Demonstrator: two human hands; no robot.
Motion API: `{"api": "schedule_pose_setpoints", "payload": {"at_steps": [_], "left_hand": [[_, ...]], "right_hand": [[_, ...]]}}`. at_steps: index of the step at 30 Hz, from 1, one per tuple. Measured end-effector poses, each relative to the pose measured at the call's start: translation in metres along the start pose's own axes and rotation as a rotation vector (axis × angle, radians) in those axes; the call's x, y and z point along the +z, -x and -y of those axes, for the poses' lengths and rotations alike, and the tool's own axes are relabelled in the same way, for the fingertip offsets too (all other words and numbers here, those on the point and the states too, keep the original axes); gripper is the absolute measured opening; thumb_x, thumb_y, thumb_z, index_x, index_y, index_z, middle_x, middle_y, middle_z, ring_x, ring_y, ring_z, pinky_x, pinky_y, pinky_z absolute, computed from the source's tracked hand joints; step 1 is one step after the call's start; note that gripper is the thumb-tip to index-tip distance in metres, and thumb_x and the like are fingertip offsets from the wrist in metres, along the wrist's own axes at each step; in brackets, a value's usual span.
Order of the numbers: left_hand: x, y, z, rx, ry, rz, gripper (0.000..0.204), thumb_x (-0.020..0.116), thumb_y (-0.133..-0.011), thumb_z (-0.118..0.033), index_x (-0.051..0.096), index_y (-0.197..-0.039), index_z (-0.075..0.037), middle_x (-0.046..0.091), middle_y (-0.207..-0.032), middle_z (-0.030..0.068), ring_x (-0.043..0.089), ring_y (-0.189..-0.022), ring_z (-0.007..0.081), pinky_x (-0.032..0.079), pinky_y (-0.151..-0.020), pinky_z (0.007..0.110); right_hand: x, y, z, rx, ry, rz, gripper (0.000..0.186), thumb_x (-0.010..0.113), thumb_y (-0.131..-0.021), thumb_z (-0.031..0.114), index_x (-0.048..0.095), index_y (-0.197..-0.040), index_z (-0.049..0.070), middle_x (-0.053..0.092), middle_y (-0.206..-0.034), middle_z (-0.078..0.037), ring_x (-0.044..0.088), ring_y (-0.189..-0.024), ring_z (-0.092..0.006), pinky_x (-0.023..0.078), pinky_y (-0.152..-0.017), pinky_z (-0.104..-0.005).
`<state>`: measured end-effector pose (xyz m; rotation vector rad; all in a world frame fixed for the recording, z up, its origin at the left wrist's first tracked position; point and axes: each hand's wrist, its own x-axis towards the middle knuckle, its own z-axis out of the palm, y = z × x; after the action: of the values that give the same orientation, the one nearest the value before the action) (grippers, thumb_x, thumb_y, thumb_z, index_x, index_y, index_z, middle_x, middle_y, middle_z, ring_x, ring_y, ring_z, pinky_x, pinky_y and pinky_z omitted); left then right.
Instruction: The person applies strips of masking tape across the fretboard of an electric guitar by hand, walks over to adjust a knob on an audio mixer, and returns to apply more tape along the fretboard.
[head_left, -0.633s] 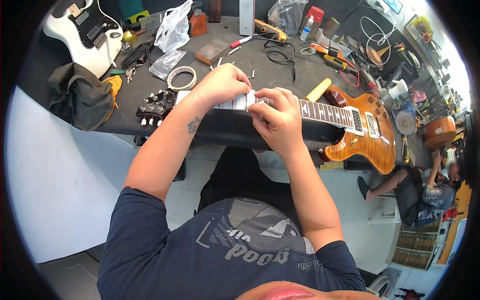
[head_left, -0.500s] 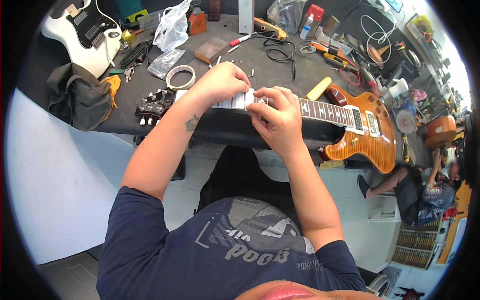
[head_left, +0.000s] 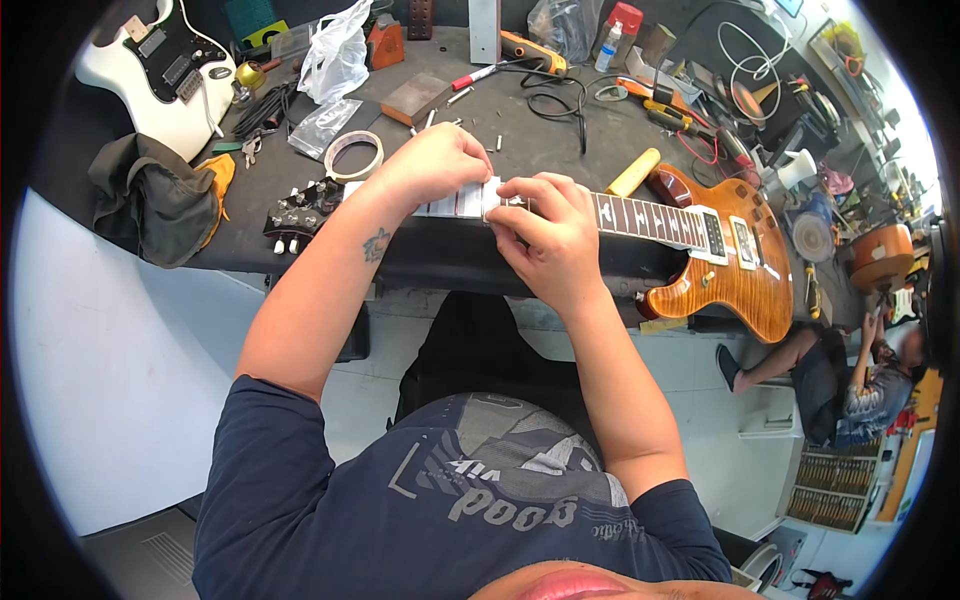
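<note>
An electric guitar with an amber flame-patterned body (head_left: 735, 285) lies across the bench, its dark headstock (head_left: 303, 215) pointing left. Pale tape strips (head_left: 460, 206) cover the headstock end of the fretboard, while bare frets and light inlays show on the fretboard (head_left: 645, 220) nearer the body. My left hand (head_left: 435, 165) is closed in a pinch over the taped part, at a white piece of tape (head_left: 492, 188). Beside it, my right hand (head_left: 552, 222) has bent fingers pressed at the same tape's right edge, thumb under the neck's near side. The fingertips' exact grip is partly hidden.
Behind the neck are a masking tape roll (head_left: 353, 156), a brown block (head_left: 416, 98), a marker (head_left: 475, 77) and small metal rods. A yellow tool handle (head_left: 634, 173) touches the neck area. A white guitar (head_left: 150, 80) lies far left; another person (head_left: 865, 390) sits far right.
The view has shifted slightly, moving the left part of the bench a little leftward in the picture. Both hands stay at the same tape on the neck, with only slight finger movement.
</note>
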<state>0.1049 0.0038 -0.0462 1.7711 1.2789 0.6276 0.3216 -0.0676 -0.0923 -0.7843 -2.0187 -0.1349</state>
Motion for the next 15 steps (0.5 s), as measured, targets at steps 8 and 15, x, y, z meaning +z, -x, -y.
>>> {"api": "schedule_pose_setpoints", "payload": {"at_steps": [8,15], "left_hand": [[-0.002,-0.010,0.000,-0.081,-0.031,0.036,0.024,0.074,-0.087,-0.019,0.084,-0.097,0.000,0.078,-0.085,0.0077,0.070,-0.079,0.0156,0.056,-0.074,0.036],[-0.004,-0.017,0.006,-0.092,-0.048,0.070,0.023,0.075,-0.088,-0.019,0.084,-0.097,0.000,0.077,-0.085,0.0058,0.069,-0.078,0.0150,0.055,-0.072,0.036]], "right_hand": [[0.002,0.000,-0.003,-0.031,0.014,-0.004,0.024,0.086,-0.074,0.009,0.078,-0.095,0.016,0.080,-0.109,0.005,0.070,-0.111,-0.0245,0.051,-0.096,-0.0444],[0.000,-0.001,0.003,-0.015,0.049,0.003,0.030,0.083,-0.072,0.014,0.078,-0.101,0.017,0.078,-0.112,0.003,0.068,-0.115,-0.0275,0.050,-0.098,-0.0470]]}}
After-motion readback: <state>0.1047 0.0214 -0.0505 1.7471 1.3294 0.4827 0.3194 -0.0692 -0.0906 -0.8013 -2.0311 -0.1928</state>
